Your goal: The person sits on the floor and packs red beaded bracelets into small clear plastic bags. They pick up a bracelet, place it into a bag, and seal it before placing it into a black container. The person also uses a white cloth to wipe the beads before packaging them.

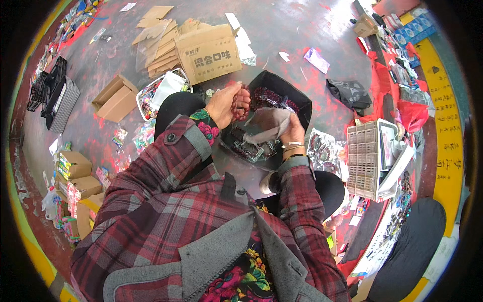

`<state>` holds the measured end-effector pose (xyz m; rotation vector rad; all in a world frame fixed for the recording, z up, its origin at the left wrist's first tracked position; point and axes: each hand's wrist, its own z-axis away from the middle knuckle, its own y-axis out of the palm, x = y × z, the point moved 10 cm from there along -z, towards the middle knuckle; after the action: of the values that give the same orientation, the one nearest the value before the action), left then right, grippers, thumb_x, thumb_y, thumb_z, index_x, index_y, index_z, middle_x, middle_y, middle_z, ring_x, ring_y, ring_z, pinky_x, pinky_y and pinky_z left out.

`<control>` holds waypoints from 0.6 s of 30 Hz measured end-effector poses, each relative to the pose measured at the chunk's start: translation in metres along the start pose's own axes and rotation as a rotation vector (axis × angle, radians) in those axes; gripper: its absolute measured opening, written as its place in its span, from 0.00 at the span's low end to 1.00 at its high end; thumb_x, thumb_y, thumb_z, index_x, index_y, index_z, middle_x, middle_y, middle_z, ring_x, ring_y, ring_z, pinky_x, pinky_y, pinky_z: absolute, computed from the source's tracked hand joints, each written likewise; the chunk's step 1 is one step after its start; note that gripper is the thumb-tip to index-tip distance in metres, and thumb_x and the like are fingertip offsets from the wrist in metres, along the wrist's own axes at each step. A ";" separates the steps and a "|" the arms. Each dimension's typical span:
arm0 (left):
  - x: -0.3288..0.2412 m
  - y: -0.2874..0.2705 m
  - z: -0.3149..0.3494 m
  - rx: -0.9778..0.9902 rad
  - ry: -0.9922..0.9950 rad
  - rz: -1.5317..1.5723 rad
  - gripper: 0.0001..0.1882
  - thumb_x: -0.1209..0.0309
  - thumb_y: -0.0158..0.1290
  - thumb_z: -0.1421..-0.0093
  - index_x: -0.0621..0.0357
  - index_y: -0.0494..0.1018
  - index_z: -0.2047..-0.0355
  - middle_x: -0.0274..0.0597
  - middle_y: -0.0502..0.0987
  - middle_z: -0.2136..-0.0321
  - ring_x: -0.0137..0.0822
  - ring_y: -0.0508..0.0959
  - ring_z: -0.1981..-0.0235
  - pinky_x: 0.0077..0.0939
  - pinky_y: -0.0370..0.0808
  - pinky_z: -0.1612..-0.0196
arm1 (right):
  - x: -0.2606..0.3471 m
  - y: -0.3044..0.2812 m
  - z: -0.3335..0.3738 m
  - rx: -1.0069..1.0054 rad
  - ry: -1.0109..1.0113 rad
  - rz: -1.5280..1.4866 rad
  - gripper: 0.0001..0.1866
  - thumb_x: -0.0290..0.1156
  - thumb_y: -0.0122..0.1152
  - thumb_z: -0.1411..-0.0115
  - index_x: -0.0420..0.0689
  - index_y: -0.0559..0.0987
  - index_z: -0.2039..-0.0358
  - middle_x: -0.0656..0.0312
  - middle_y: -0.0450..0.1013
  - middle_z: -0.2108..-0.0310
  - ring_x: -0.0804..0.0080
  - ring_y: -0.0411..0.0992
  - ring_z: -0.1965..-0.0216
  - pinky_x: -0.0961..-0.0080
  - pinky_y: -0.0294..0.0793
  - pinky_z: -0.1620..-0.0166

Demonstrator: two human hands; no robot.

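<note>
Close above the left side of a black open bin (pixel 302 95), my left hand (pixel 224 106) is closed around a strand of dark red beads (pixel 241 104). Opposite it, my right hand (pixel 293 132) pinches the edge of a thin, pale greyish pouch (pixel 265 125), which hangs over the bin. Whether the pouch is cloth or plastic I cannot tell. Inside the bin lie dark red beaded pieces (pixel 264 95), some in clear wrapping. The pouch and my hands cover part of them.
Flattened cardboard and a brown box (pixel 209 55) lie ahead. A white basket (pixel 143 103) of small colourful items stands left of the bin, beside an open carton (pixel 115 98). At right are a beige crate (pixel 362 161), clear-wrapped goods (pixel 322 151) and a dark bag (pixel 349 94).
</note>
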<state>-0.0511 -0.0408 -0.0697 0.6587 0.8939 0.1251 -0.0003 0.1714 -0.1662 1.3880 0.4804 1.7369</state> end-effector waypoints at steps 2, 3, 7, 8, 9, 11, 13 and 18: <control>0.002 0.001 0.000 -0.019 -0.019 -0.018 0.17 0.58 0.41 0.38 0.57 0.71 0.71 0.35 0.74 0.76 0.28 0.73 0.75 0.19 0.68 0.74 | 0.029 0.029 0.000 0.098 -0.096 -0.017 0.13 0.35 0.51 0.42 0.40 0.71 0.61 0.57 0.72 0.62 0.63 0.70 0.60 0.67 0.68 0.52; 0.004 0.002 0.002 -0.028 -0.035 -0.026 0.17 0.58 0.40 0.38 0.57 0.71 0.71 0.35 0.74 0.76 0.28 0.73 0.75 0.19 0.67 0.74 | 0.048 0.057 0.009 0.148 -0.154 0.019 0.13 0.36 0.51 0.42 0.41 0.70 0.60 0.58 0.71 0.61 0.64 0.70 0.59 0.67 0.68 0.52; 0.016 0.015 0.002 0.031 -0.102 -0.075 0.17 0.58 0.39 0.37 0.58 0.71 0.70 0.34 0.74 0.74 0.28 0.73 0.74 0.18 0.66 0.74 | 0.094 0.152 0.052 0.275 -0.264 0.110 0.12 0.35 0.47 0.39 0.40 0.68 0.60 0.55 0.69 0.58 0.64 0.68 0.56 0.68 0.66 0.50; 0.021 0.022 0.004 0.046 -0.146 -0.065 0.17 0.59 0.38 0.37 0.59 0.70 0.69 0.35 0.74 0.73 0.27 0.73 0.73 0.18 0.66 0.75 | 0.094 0.164 0.057 0.307 -0.237 0.111 0.13 0.35 0.46 0.39 0.38 0.68 0.60 0.53 0.70 0.59 0.63 0.69 0.56 0.68 0.65 0.50; 0.025 0.027 0.003 0.080 -0.155 -0.070 0.17 0.59 0.38 0.37 0.58 0.70 0.69 0.35 0.74 0.72 0.27 0.73 0.73 0.18 0.65 0.75 | 0.095 0.184 0.070 0.324 -0.254 0.179 0.13 0.35 0.46 0.38 0.38 0.69 0.60 0.57 0.70 0.61 0.68 0.69 0.58 0.72 0.66 0.51; 0.033 0.039 0.000 0.149 -0.171 -0.079 0.17 0.59 0.38 0.37 0.58 0.70 0.68 0.35 0.74 0.72 0.26 0.73 0.72 0.18 0.65 0.75 | 0.082 0.191 0.079 0.293 -0.211 0.544 0.12 0.34 0.46 0.38 0.40 0.71 0.61 0.61 0.71 0.64 0.73 0.68 0.60 0.77 0.66 0.54; 0.038 0.061 0.006 0.306 -0.186 -0.008 0.14 0.61 0.38 0.38 0.55 0.70 0.63 0.37 0.74 0.67 0.32 0.74 0.66 0.26 0.72 0.66 | 0.069 0.220 0.093 0.558 -0.442 1.033 0.11 0.33 0.48 0.40 0.39 0.73 0.63 0.61 0.72 0.64 0.71 0.69 0.61 0.76 0.67 0.55; 0.014 0.087 0.023 0.595 0.291 -0.421 0.14 0.64 0.41 0.40 0.54 0.69 0.56 0.40 0.73 0.59 0.34 0.74 0.59 0.31 0.72 0.56 | 0.090 0.226 0.112 0.506 -0.833 1.387 0.22 0.39 0.61 0.52 0.41 0.73 0.59 0.52 0.71 0.59 0.54 0.68 0.54 0.67 0.66 0.52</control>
<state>-0.0108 0.0225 -0.0190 1.0000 1.3512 -0.4501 0.0173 0.0910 0.0886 3.0156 -0.7685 1.6977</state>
